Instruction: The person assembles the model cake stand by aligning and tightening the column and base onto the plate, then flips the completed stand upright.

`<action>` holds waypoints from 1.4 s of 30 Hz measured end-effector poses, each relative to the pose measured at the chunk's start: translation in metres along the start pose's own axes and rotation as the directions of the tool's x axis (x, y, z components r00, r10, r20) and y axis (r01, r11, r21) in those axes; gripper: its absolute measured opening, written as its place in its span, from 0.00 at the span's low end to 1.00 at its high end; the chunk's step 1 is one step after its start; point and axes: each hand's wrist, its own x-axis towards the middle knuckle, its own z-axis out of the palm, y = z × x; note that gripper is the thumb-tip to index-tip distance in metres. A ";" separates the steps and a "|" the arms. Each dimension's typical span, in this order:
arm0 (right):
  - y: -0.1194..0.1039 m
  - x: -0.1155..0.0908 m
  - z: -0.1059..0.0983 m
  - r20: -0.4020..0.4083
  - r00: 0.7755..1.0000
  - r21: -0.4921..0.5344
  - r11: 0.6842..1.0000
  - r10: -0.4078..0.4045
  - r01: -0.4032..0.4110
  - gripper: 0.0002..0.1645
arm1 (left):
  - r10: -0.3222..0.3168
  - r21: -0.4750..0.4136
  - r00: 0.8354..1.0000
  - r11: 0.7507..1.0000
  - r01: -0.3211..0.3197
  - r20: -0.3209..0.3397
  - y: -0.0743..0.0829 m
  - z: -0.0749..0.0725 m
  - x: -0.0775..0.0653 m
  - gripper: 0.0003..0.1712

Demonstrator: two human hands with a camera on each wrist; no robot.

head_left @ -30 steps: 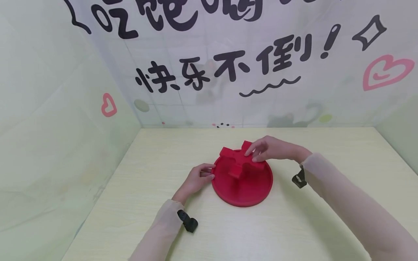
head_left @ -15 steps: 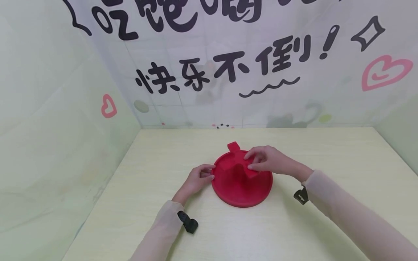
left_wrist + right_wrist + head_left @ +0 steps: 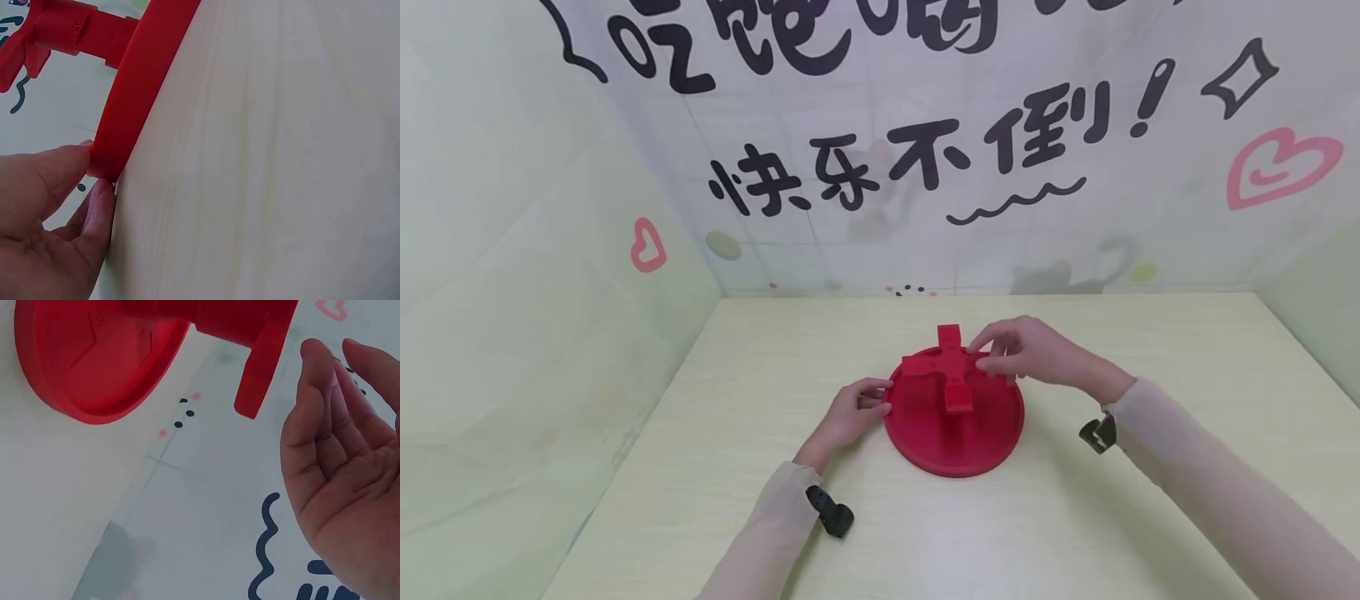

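Note:
A round red base with a raised rim lies on the table. Above it, on a short post, stands a red cross-shaped top; one arm is partly hidden by my right hand in the head view. My left hand holds the base's left edge, thumb and fingertips pinching the rim in the left wrist view. At the cross's right side hovers my right hand, fingers bent and thumb apart. The right wrist view shows this hand holding nothing, with a gap between its fingertips and the cross arm.
The pale wooden table extends around the base. A printed white backdrop rises behind it, and a pale side sheet hangs on the left. Each wrist carries a black strap mount, such as the left mount.
The cross has turned, its arms going from slanted to nearly straight with the view. My right hand has let go and shifted right. My left hand has stayed at the rim.

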 end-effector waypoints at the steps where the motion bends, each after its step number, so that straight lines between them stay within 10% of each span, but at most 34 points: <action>1: 0.001 0.003 -0.004 -0.011 1.000 -0.019 1.000 -0.008 0.008 0.16 | 0.000 -0.001 1.000 1.000 0.000 -0.001 0.000 0.000 0.000 0.20; 19: 0.015 0.035 -0.024 0.267 0.964 0.018 1.000 0.000 -0.005 0.17 | 0.008 0.009 1.000 1.000 -0.008 0.006 0.002 0.000 0.001 0.21; 42: 0.023 0.019 -0.004 0.122 0.992 0.055 0.999 -0.004 -0.002 0.17 | 0.004 0.001 1.000 1.000 -0.004 0.000 0.002 -0.001 -0.001 0.21</action>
